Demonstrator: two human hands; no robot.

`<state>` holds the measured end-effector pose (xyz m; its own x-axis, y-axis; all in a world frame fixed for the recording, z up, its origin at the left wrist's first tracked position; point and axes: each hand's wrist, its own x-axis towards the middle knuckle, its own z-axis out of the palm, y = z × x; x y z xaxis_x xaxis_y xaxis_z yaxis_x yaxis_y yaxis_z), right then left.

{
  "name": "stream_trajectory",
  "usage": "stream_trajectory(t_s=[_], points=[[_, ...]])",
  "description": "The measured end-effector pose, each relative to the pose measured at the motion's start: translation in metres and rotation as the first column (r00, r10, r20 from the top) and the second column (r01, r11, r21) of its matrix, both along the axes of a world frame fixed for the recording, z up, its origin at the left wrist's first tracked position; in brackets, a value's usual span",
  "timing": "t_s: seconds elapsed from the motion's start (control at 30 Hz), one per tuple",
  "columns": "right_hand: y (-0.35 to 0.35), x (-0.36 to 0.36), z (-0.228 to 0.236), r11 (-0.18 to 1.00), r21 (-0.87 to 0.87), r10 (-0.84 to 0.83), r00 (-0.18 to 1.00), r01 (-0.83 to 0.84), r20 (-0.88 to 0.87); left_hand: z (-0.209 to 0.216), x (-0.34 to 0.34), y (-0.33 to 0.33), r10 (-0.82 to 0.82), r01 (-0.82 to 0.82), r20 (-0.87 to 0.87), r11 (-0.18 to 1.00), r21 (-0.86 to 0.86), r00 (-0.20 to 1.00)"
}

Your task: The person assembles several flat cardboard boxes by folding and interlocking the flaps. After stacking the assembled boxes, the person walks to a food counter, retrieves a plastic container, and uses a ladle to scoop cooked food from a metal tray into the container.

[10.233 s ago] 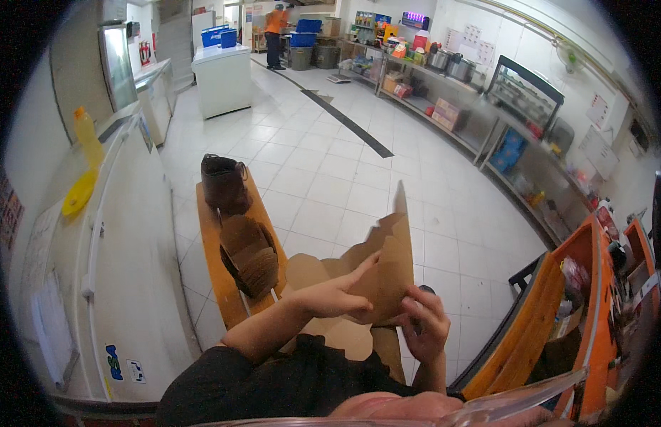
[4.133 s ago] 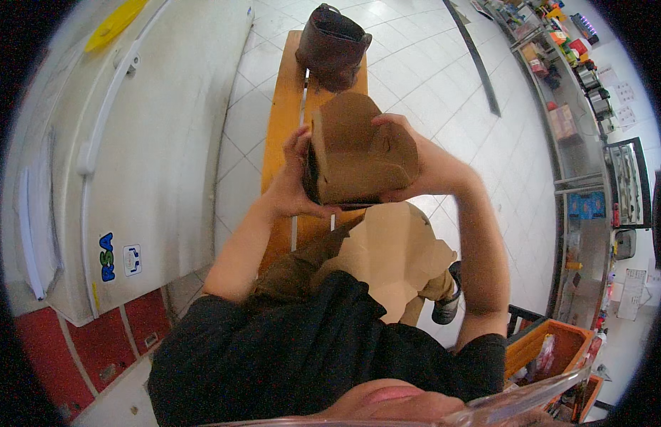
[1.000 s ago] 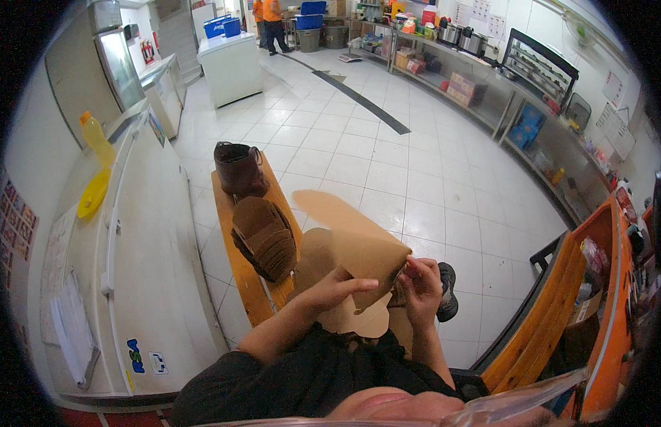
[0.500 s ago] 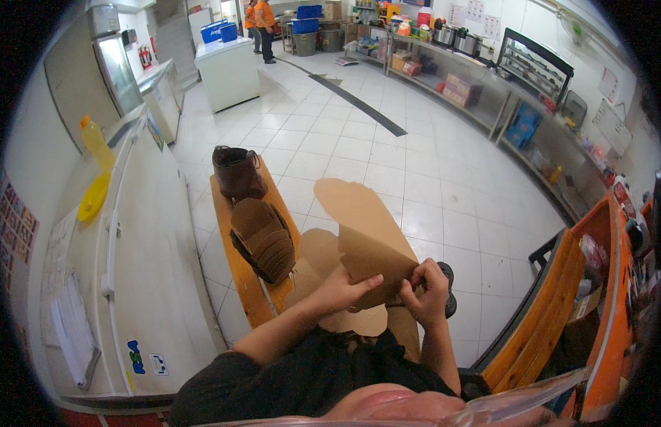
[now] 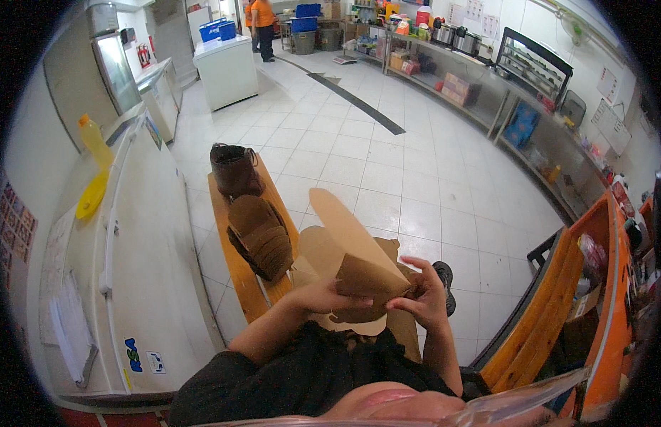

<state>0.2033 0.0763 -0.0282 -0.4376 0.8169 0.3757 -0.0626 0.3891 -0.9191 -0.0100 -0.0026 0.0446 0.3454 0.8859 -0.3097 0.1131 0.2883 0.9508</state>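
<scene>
A partly folded brown paper food carton (image 5: 369, 274) is raised above my lap, one long rounded flap standing up. My left hand (image 5: 322, 297) grips its near left side, the fingertips hidden by the paper. At the right corner, my right hand (image 5: 426, 297) holds the carton between thumb and lower fingers, with the index finger lifted off. Flat brown carton blanks (image 5: 315, 248) lie across my lap beneath it. To the left, a nested stack of brown cartons (image 5: 263, 238) rests on a wooden bench (image 5: 249, 295), in front of a dark brown leather bag (image 5: 236, 172).
A white chest freezer (image 5: 156, 263) stands close on the left, with a yellow-capped bottle (image 5: 96, 142) on top. Steel shelving (image 5: 480, 117) lines the right wall. A slatted wooden seat (image 5: 537, 313) is near on my right. Two people in orange shirts (image 5: 262, 18) stand far back.
My right hand has opened from a pinch, its index finger now raised. The carton's near panel has tilted, and the upright flap leans lower. My left hand has shifted slightly left.
</scene>
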Motion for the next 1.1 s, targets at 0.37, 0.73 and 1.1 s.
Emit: stream_trajectory(t_s=[0.37, 0.73, 1.1], points=[[-0.007, -0.01, 0.013, 0.839, 0.511, 0.001, 0.94, -0.186, 0.34, -0.047, -0.025, 0.031, -0.587, 0.587, -0.067, 0.783, 0.208, 0.807], [-0.016, -0.01, -0.001, 0.984, 0.101, -0.148, 0.989, 0.147, 0.005, -0.076, -0.035, 0.02, 0.051, 0.022, 0.419, 0.986, -0.168, 0.907], [0.0, 0.0, 0.027, 0.805, 0.593, -0.108, 0.976, -0.028, 0.192, -0.02, 0.005, 0.013, 0.214, -0.192, 0.116, 0.966, -0.173, 0.97]])
